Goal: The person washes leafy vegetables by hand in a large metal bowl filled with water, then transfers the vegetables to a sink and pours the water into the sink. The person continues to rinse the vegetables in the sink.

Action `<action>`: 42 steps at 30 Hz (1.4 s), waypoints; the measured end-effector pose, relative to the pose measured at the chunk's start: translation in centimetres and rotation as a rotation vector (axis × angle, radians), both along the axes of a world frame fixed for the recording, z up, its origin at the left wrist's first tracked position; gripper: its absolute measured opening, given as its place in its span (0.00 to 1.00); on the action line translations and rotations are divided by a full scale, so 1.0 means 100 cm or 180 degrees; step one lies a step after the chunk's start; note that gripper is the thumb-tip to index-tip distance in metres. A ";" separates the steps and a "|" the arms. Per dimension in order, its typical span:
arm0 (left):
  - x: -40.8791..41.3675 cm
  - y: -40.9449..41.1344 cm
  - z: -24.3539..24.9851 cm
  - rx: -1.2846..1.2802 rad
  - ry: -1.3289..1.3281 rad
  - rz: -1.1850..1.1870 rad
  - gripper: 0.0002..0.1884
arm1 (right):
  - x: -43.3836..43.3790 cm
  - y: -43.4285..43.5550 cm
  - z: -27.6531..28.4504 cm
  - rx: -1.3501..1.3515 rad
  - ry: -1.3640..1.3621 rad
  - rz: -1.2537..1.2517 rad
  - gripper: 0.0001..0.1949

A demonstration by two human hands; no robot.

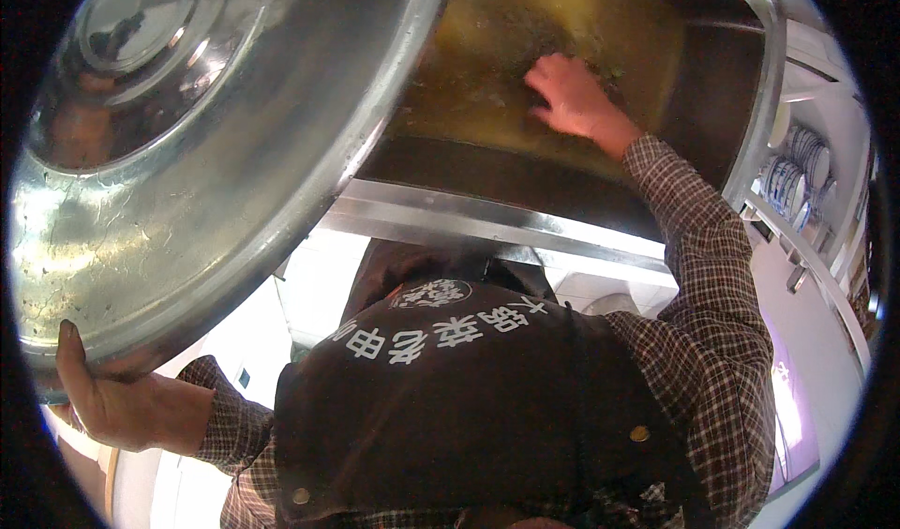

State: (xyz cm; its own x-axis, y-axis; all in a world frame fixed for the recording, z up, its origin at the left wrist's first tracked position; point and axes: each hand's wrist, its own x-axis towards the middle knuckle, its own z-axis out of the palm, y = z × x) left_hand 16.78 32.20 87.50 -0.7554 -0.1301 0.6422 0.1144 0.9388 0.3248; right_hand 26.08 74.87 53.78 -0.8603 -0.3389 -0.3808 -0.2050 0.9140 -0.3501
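Observation:
My left hand [116, 395] grips the rim of a large, wide metal basin [302, 135], tilted at the left, with the thumb on its near face and the other fingers largely hidden. At the upper middle my right hand [569, 100] hangs over a deep metal vat [534, 233] of cloudy yellow-brown liquid [485, 100]. Its fingers are bent and somewhat blurred; whether they hold anything or touch the liquid cannot be told. Bits of something green and dark show in the liquid near the fingers.
The vat's straight metal front edge runs across before my dark apron [464, 416], which bears writing. Stacked bowls or plates [784, 181] stand on a shelf [808, 247] at the right. Pale floor tiles [323, 269] show below the vat.

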 end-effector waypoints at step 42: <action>0.002 -0.025 0.007 -0.1579 -0.0041 0.0123 0.19 | -0.009 0.026 -0.048 -0.0285 0.0333 -0.2555 0.28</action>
State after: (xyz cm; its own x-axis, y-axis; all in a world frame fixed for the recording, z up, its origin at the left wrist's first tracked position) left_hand 17.00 29.72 88.18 -0.7644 0.1606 0.6244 0.0752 0.9841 -0.1609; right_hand 25.19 77.44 48.99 -0.8836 0.3710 -0.2858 0.4652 0.7658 -0.4441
